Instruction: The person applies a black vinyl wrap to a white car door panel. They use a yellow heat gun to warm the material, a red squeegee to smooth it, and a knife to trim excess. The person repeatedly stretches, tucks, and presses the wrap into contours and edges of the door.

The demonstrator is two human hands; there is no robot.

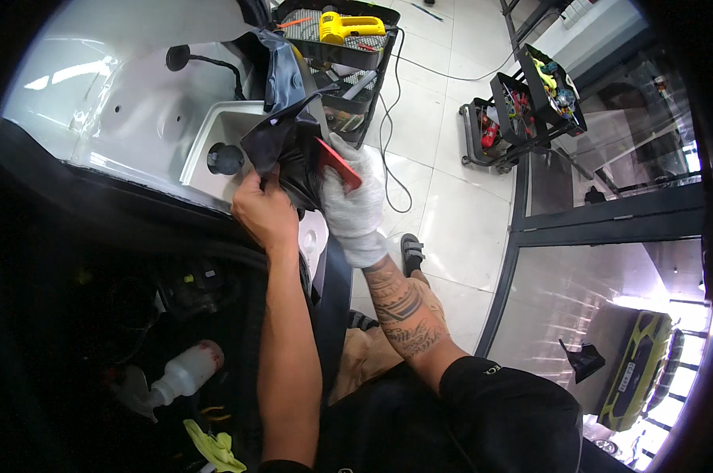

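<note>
My bare left hand (266,211) is closed on the lower edge of a dark, glossy, flexible film (293,146), its fingertips pinching the film beside the white car body panel (143,102). In a white knit glove, my right hand (352,201) grips a flat red squeegee (339,164) close against the film's right side. Folds of film run up from both hands along the panel edge, with a blue-grey sheen higher up. A pale recess (208,142) with a round black plug (225,159) lies just left of my left hand.
Beyond the panel, a black tool cart (349,55) carries a yellow heat gun (352,27), its cord trailing on the tiled floor (443,197). Another tool trolley (522,110) stands further right. A white spray bottle (191,369) and a yellow-green glove (213,445) lie in the dark area lower left.
</note>
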